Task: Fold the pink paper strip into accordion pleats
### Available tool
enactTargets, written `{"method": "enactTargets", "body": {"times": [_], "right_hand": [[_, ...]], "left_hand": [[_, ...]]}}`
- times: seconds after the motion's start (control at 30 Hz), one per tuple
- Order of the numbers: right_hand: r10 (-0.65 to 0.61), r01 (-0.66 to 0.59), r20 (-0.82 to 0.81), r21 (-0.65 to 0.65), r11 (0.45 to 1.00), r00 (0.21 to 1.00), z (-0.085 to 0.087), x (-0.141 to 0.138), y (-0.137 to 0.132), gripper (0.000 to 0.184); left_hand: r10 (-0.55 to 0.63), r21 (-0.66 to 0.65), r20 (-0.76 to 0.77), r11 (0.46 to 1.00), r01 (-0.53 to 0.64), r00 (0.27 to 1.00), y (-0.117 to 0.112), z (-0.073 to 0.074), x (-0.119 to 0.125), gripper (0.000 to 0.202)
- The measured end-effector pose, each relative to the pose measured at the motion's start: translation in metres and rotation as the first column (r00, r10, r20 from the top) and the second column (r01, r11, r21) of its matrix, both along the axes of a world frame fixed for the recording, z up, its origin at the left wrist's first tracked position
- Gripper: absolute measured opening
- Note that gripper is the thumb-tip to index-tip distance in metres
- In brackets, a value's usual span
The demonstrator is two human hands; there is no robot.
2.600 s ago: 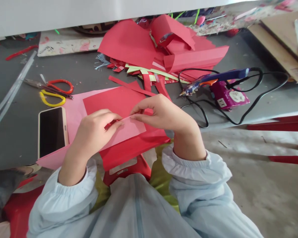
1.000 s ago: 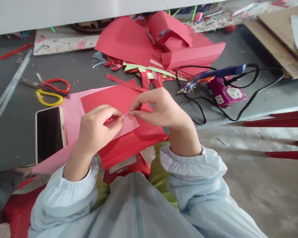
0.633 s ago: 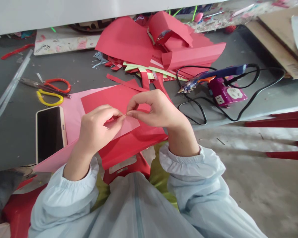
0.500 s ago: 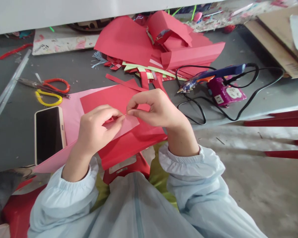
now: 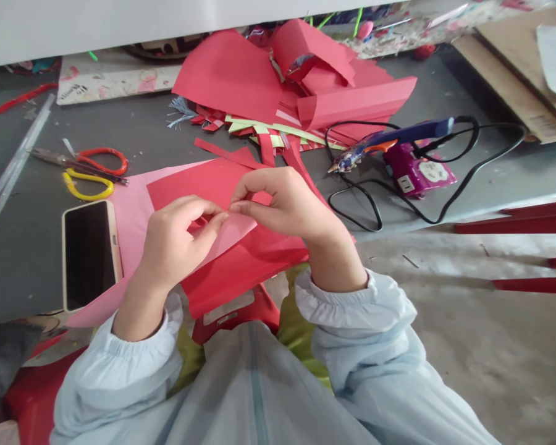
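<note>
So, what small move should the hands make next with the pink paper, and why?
Probably slide the right hand outward along the edge: it and the left hand pinch the small pink paper at one spot, above the red sheet.

Craft workshop: paper scraps point(image 5: 278, 99), scissors point(image 5: 90, 167), glue gun point(image 5: 389, 139)

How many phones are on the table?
1. The phone lies screen-up left of the left hand, beside the pink sheet; the paper heap could hide others.
</note>
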State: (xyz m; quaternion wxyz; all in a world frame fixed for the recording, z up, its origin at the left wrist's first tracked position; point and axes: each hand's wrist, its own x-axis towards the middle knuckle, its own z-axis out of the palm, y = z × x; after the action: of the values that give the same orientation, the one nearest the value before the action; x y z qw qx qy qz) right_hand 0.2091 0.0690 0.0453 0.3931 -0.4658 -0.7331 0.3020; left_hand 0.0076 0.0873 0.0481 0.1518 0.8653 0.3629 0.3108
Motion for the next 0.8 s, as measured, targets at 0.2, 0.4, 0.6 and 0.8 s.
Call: {"method": "enactTargets", "body": {"times": [0.2, 0.4, 0.6, 0.8], "right_hand": [[-0.114, 0.113, 0.042, 0.027, 0.993, 0.993, 0.002, 0.01, 0.001, 0.012], [-0.215, 0.215, 0.031, 0.002, 0.977, 0.976, 0.003, 0.022, 0.002, 0.009], [-0.343, 0.343, 0.013, 0.0, 0.939, 0.939, 0.005, 0.035, 0.001, 0.01], [-0.452, 0.451, -0.012, -0.043, 0.892, 0.892, 0.009, 0.047, -0.001, 0.022]], "left_hand": [[0.058, -0.032, -0.025, 0.998, -0.059, 0.998, 0.0, 0.006, -0.001, 0.016], [0.086, -0.054, -0.081, 0.994, -0.09, 0.993, 0.003, 0.005, -0.006, 0.017], [0.096, -0.071, -0.115, 0.992, -0.105, 0.989, 0.006, 0.006, -0.012, 0.018], [0.094, -0.207, -0.164, 0.97, -0.127, 0.982, 0.01, 0.009, -0.018, 0.017]]}}
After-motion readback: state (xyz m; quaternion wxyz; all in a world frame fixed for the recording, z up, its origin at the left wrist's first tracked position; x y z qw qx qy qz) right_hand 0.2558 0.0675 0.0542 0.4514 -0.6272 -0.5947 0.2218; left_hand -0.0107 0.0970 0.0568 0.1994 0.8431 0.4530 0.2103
